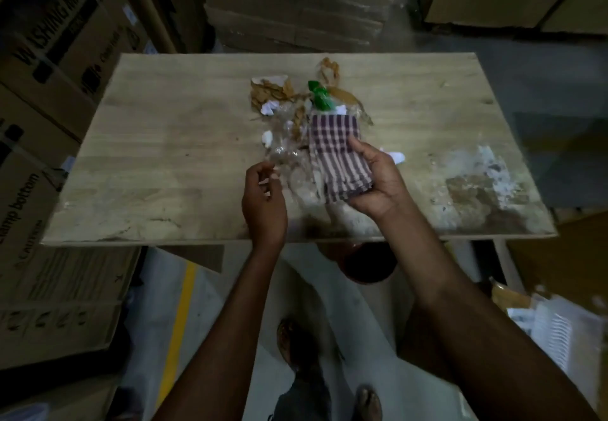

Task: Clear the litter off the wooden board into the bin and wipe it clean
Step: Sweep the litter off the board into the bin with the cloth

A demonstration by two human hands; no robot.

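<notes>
A pale wooden board (164, 144) lies across the middle of the head view. Litter is heaped at its centre: brown torn paper (268, 91), a green wrapper (320, 96), white scraps (268, 108) and clear plastic film (289, 157). My right hand (378, 180) grips a folded purple-and-white checked cloth (339, 154) just above the board's near half. My left hand (263, 200) hovers beside the clear plastic with its fingers curled; whether it pinches the film is unclear. A dark red bin (368, 266) shows under the board's front edge, partly hidden by my right forearm.
Cardboard boxes (62, 58) stack up on the left and behind the board. White stains (487, 170) mark the board's right part. A yellow floor line (179, 328) runs below, and papers (556, 322) lie at the lower right. My feet (292, 341) stand on the floor.
</notes>
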